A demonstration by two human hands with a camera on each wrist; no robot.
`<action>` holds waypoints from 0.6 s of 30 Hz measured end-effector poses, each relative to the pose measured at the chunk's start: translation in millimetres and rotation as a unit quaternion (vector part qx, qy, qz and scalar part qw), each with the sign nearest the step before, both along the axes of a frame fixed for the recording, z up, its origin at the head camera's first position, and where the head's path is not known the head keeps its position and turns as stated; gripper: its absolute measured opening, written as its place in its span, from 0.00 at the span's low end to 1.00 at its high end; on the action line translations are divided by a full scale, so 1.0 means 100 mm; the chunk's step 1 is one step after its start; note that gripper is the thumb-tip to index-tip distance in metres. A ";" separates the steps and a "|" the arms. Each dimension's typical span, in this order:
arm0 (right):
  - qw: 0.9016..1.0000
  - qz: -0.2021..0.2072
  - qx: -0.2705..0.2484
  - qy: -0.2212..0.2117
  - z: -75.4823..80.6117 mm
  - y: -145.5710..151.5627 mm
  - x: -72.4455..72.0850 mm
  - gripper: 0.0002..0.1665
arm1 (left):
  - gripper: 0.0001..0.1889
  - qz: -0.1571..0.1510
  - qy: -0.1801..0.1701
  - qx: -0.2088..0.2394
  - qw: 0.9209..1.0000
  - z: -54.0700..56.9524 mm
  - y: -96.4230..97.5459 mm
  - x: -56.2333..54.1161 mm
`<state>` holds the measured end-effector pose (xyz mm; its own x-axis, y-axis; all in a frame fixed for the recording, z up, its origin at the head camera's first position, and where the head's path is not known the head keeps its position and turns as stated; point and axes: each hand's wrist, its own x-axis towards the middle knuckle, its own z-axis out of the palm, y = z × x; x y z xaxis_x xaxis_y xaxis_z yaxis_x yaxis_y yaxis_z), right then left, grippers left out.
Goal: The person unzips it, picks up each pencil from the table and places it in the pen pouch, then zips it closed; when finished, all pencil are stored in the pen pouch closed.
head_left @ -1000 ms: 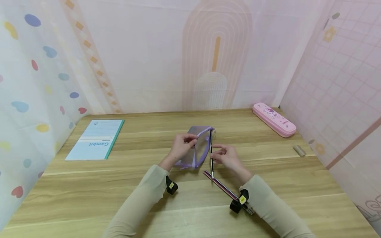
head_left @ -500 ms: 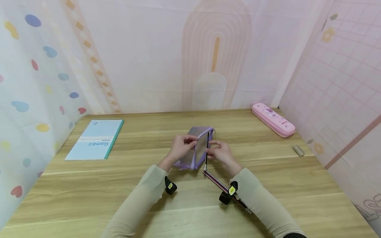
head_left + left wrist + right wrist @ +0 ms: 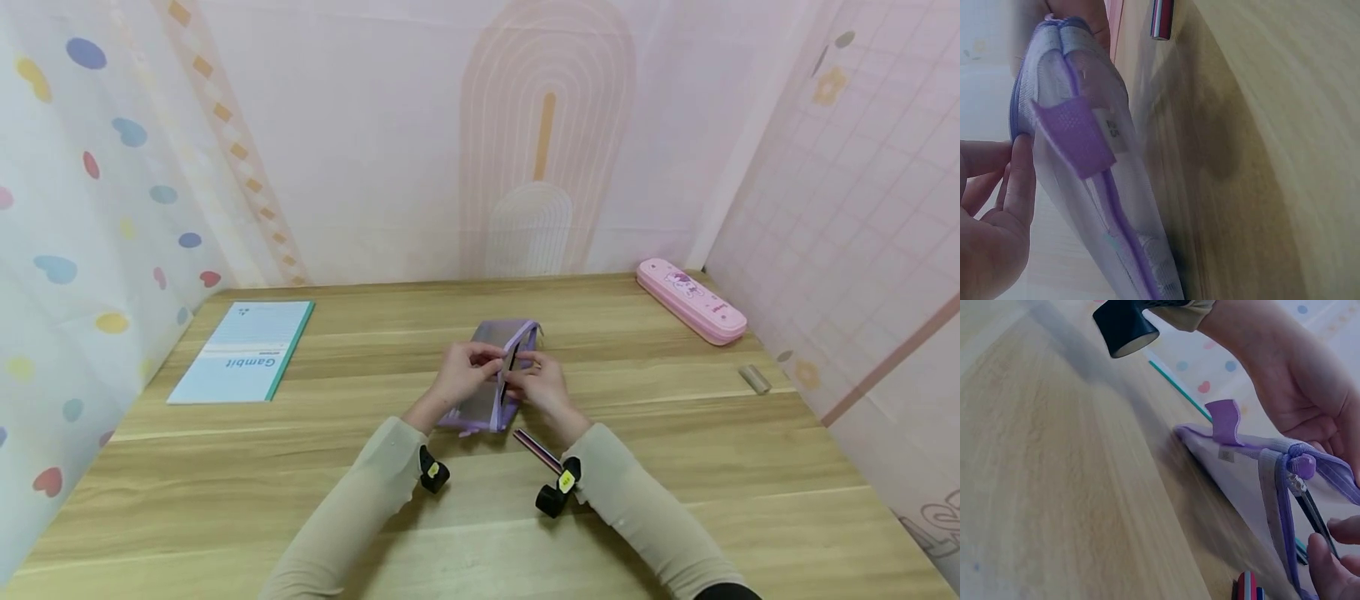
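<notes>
Pale fabric backdrop [image 3: 375, 167], patterned with coloured spots, an arch and a grid, surrounds a wood-grain counter [image 3: 150, 500] on three sides. At the centre, a person's two bare hands work close together. The left hand [image 3: 467, 373] pinches the left rim of a purple-edged mesh pouch [image 3: 495, 332] between thumb and fingers. The right hand [image 3: 542, 383], at the opposite side of the mouth, appears to pinch a dark pencil [image 3: 1313, 512] between thumb and finger.

The pouch lies between the hands, its parted mouth running away from the person and leaning slightly right at the far end. The pencil's long axis follows that mouth, its silver end toward the person; it sits within the gap, and the right hand is the nearer one to it. How deep it reaches is hard to tell.

Just nearer the person, some striped loose pencils [image 3: 534, 450] lie slantwise on the counter, partly hidden by the right wrist and its black camera [image 3: 555, 500]. Well off to the left is a notebook [image 3: 240, 354] marked "Gambit", upside down. Far right are a pink case [image 3: 693, 304] and, nearer, a small tan block [image 3: 753, 380].
</notes>
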<state>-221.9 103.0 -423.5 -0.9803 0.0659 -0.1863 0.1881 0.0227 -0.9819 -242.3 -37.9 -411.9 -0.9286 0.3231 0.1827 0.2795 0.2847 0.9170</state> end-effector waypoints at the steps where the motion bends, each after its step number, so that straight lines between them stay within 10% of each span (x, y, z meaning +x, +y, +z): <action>1: 1.000 0.006 0.007 0.000 0.00 0.00 0.00 0.24 | 0.09 0.000 0.000 0.001 1.000 0.00 0.00 0.00; 12: 0.985 0.150 0.078 0.031 0.05 0.09 0.11 0.20 | 0.11 0.009 -0.037 0.021 0.999 0.05 -0.05 0.02; 18: 0.951 0.218 0.192 0.107 0.10 0.32 0.26 0.17 | 0.11 0.008 -0.037 0.021 0.999 0.07 -0.06 0.02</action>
